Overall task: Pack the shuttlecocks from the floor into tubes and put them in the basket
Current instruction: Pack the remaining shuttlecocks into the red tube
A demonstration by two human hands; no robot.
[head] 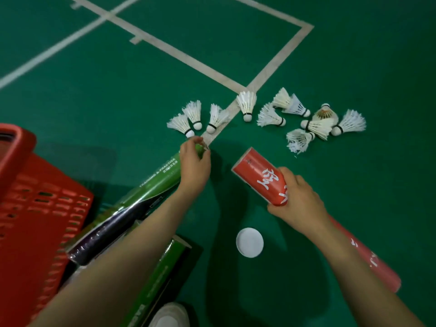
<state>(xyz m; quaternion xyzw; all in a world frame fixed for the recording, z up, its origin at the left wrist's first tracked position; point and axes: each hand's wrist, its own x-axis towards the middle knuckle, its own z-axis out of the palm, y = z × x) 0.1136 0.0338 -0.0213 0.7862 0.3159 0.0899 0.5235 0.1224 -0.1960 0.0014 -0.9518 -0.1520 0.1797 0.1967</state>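
Observation:
Several white shuttlecocks [246, 103] lie in a loose row on the green floor, from the left one [181, 123] to a cluster at the right [318, 126]. My left hand [194, 165] curls over the far end of a green tube [162, 178] that lies slanted on the floor, its fingertips close to the leftmost shuttlecock's cork. My right hand [297, 201] grips a red tube [257, 173] around its middle, its open far end pointing toward the shuttlecocks. The red basket [35, 208] stands at the left edge.
A white tube cap [249, 242] lies on the floor between my arms. A dark tube [106, 232] and another green tube [162, 274] lie beside the basket under my left arm. A white shoe [169, 315] shows at the bottom. White court lines cross the floor beyond.

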